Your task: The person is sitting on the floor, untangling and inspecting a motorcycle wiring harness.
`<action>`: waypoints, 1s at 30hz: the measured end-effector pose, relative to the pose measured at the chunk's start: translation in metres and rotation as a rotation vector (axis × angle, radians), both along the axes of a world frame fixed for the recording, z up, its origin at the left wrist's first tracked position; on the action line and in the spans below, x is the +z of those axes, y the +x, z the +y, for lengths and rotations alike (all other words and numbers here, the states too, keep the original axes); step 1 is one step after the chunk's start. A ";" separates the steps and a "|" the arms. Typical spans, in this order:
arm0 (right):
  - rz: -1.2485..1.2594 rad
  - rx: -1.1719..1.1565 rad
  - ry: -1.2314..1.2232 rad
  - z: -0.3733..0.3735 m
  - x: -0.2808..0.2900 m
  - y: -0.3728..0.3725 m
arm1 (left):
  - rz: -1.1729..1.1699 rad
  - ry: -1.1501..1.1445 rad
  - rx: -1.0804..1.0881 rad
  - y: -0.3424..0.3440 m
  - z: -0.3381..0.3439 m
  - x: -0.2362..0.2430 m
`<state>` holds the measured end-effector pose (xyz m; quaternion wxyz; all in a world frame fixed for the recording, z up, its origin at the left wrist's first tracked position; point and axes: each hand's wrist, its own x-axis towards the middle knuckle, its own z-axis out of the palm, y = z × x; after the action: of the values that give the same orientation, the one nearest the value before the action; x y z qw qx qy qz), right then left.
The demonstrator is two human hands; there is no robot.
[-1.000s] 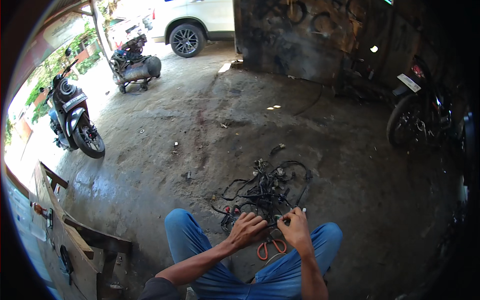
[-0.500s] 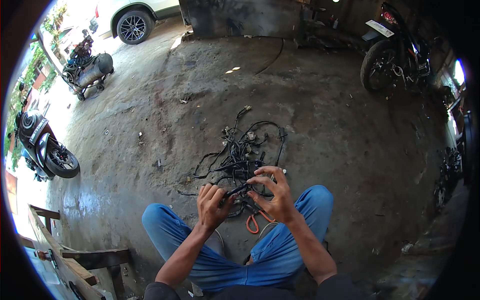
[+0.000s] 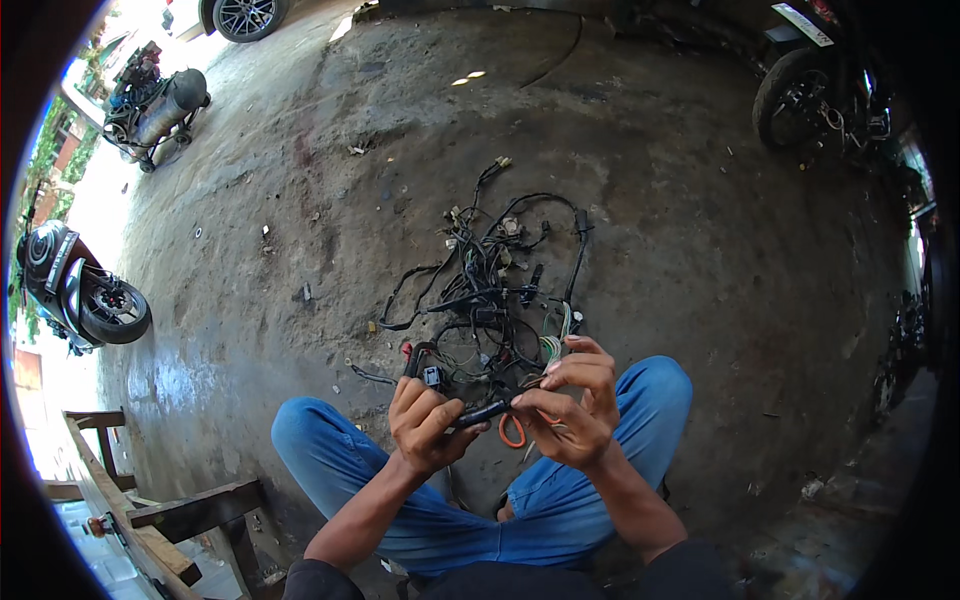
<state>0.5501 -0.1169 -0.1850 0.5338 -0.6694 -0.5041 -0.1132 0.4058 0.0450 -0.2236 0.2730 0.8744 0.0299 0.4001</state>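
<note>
A black wiring harness [image 3: 480, 297] lies in a tangle on the floor in front of me, with loose connectors and bare wire bundles. My left hand [image 3: 424, 425] grips a thick black-wrapped section [image 3: 487, 412] of it, raised above my lap. The right hand [image 3: 572, 408] pinches that same section at its other end, thumb and index finger together. Green and white wires [image 3: 552, 345] rise beside the right fingertips. A dark connector [image 3: 432, 376] hangs just above the left knuckles. Below the harness, an orange loop-shaped handle [image 3: 512, 430] shows partly between my hands.
My bent knees in blue jeans [image 3: 330, 450] flank the work. A wooden frame [image 3: 150, 520] stands at lower left. Parked motorcycles [image 3: 100, 295] and a wheeled compressor [image 3: 160, 110] are at the left; another motorcycle [image 3: 810, 95] stands far right. Small debris dots the rough floor.
My view has tipped downward. Both hands have lowered toward my lap with the harness section, and the green and white wires and a connector have come into sight.
</note>
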 end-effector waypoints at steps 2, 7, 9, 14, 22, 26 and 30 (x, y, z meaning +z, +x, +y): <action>0.023 -0.003 0.010 0.001 0.001 0.000 | 0.010 -0.001 -0.001 0.000 0.001 0.000; 0.060 -0.010 -0.016 -0.001 0.000 0.000 | 0.021 0.013 -0.009 0.003 0.000 0.001; 0.074 -0.005 -0.011 -0.001 -0.001 -0.001 | 0.013 0.015 -0.017 0.004 0.000 0.002; 0.098 -0.007 0.023 0.001 0.001 -0.002 | 0.019 -0.037 -0.032 0.005 0.002 0.007; 0.010 -0.076 0.026 -0.002 0.000 -0.002 | 0.033 -0.092 -0.087 0.010 0.002 0.016; -0.028 -0.088 0.026 -0.003 -0.002 -0.001 | 0.063 -0.211 -0.137 0.011 0.000 0.023; -0.049 -0.106 0.050 -0.002 -0.007 0.001 | 0.098 -0.328 -0.168 0.015 0.001 0.034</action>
<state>0.5509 -0.1184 -0.1915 0.5311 -0.6786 -0.4778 -0.1704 0.4206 0.0457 -0.1895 0.4424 0.8360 0.0348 0.3227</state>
